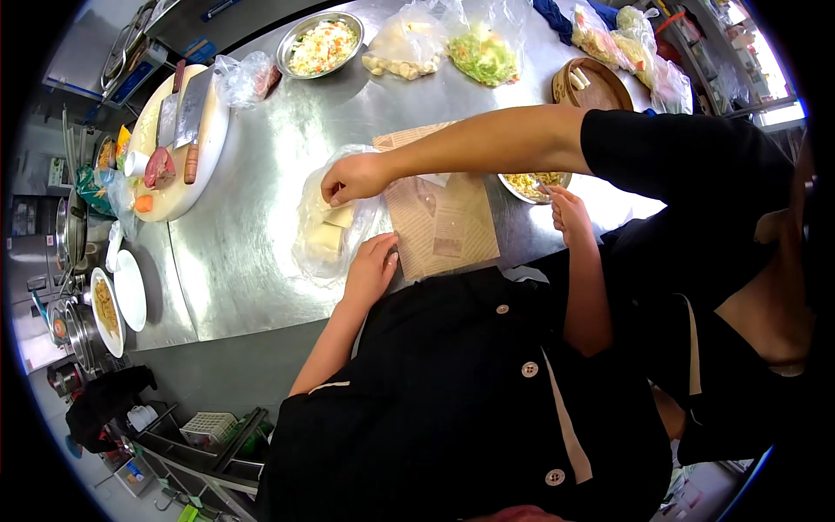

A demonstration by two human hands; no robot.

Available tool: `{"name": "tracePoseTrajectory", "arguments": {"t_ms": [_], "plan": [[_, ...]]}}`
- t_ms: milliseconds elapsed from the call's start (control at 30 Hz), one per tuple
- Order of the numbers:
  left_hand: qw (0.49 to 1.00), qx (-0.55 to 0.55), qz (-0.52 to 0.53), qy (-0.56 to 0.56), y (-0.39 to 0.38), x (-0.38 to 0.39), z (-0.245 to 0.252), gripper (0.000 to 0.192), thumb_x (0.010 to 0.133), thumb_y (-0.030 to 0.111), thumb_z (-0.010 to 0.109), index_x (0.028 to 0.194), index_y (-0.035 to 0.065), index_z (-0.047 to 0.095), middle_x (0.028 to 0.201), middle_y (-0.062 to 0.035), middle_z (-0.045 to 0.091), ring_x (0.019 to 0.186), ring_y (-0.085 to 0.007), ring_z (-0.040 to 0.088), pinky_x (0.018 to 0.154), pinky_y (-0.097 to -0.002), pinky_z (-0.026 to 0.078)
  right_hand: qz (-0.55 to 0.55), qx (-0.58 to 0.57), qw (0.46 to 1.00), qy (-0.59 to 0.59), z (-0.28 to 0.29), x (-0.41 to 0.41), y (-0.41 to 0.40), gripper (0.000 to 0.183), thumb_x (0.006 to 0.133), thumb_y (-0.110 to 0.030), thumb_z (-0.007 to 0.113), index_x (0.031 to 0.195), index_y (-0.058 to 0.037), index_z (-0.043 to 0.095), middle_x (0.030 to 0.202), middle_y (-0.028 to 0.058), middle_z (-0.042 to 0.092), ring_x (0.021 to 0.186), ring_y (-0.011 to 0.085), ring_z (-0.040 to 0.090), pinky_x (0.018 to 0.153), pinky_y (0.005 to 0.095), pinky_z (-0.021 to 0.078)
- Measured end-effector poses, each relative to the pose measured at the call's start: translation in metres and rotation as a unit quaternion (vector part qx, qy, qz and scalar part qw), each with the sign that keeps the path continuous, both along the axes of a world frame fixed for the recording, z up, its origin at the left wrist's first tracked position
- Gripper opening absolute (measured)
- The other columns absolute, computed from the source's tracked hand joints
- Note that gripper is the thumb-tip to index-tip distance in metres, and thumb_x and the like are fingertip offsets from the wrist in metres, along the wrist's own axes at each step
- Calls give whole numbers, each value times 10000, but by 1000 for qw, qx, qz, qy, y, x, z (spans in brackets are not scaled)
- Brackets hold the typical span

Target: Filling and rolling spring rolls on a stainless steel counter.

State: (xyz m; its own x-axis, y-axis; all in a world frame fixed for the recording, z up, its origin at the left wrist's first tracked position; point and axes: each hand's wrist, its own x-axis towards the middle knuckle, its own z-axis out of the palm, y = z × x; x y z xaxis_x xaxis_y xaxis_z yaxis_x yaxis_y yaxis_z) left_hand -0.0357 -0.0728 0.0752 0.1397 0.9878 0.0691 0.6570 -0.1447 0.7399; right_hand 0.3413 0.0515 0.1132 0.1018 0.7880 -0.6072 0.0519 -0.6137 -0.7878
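My left hand point(374, 266) rests at the left edge of the printed brown paper point(479, 225), its fingers slightly apart. My right hand point(570, 210) grips a metal utensil point(543, 187) whose far end is in a metal bowl of chopped filling point(522, 183). Left of the paper, pale square dough wrappers point(326, 240) lie on a clear plastic bag point(306, 228). A co-worker's hand point(355, 179) is over the wrappers, that arm crossing above the paper and partly hiding the bowl. A small white piece point(436, 178) on the paper shows below the arm.
A round cutting board point(218, 124) with two cleavers point(194, 107) stands at the left. Along the back are a bowl of diced vegetables point(326, 49), bagged food point(483, 59) and a bamboo steamer point(600, 88) holding white rolls. The co-worker stands close on the right.
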Motion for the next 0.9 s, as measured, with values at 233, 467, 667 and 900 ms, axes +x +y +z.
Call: {"name": "tracePoseTrajectory", "arguments": {"t_ms": [233,467,667,900], "plan": [[1000,-31,-3,1,4,7,-8,312,831,101,612,1132,25,590,1188,-138,578,1091,-322,541,935,-380,451,40,33,999,-6,21,-22,-6,299,924,-111,476,1180,11,572,588,-93,345,438,6,275,387,178,194],[999,-42,-11,-20,15,24,-4,289,849,122,599,1124,34,596,1179,-115,581,1082,-306,546,913,-368,464,156,60,985,-40,-19,-73,18,249,898,-155,522,1051,-12,658,638,-56,516,496,34,422,429,223,320],[997,-60,-27,-30,35,26,-8,306,870,127,586,1159,24,583,1202,-124,571,1112,-309,535,947,-371,442,253,262,888,-283,-44,-126,33,234,896,-126,516,1067,-34,647,738,141,650,627,259,604,606,349,471],[998,-14,0,61,83,35,-25,474,807,83,599,1264,16,490,1363,-139,431,1240,-339,430,1016,-392,402,319,314,789,-421,-46,-142,28,213,868,-142,527,1066,-118,602,875,107,649,756,307,647,637,417,523]]}}
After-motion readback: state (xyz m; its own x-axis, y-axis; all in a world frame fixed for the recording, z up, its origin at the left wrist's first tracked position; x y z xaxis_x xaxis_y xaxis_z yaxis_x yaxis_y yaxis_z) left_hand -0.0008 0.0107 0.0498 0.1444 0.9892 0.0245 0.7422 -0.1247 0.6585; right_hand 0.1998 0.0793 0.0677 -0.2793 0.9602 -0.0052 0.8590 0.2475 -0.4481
